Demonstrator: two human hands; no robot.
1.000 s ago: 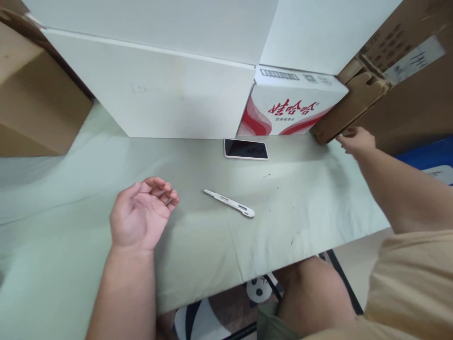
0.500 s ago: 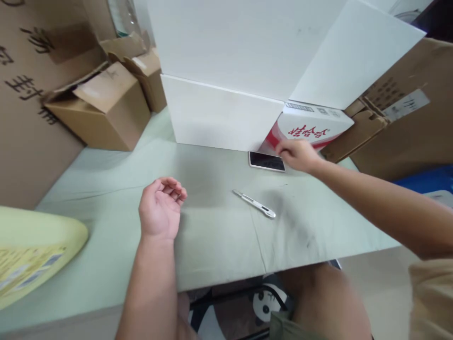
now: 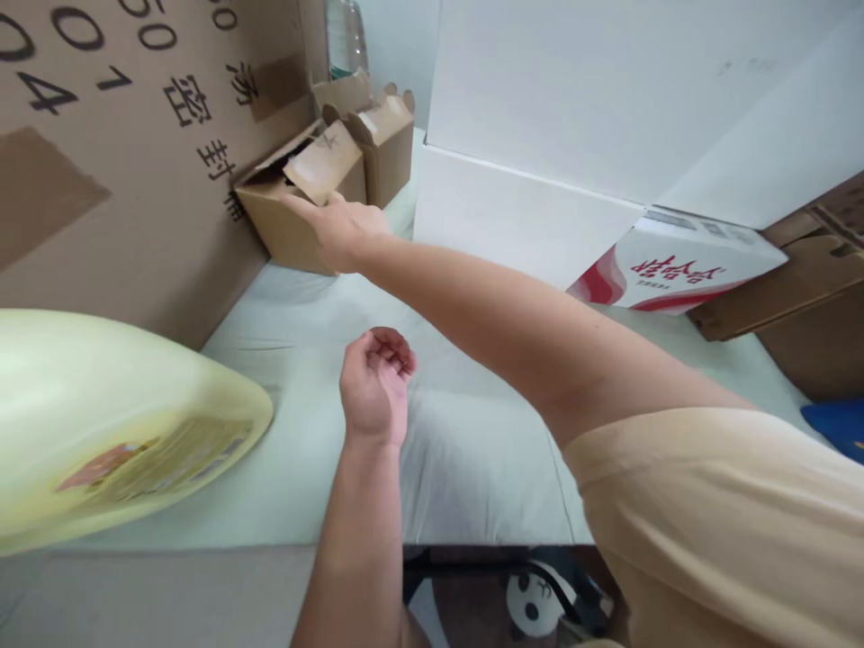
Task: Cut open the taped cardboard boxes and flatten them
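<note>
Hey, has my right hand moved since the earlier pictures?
Yes, leftward: your right hand began right of the red-printed carton and is now well left of it, by the open box.

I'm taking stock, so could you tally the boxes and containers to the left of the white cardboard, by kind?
Large printed carton: 1
Small brown boxes: 2
Yellow container: 1
Clear container: 1
Total: 5

Pale green tablecloth bearing open brown carton, second carton beside it, white panel, printed box
</note>
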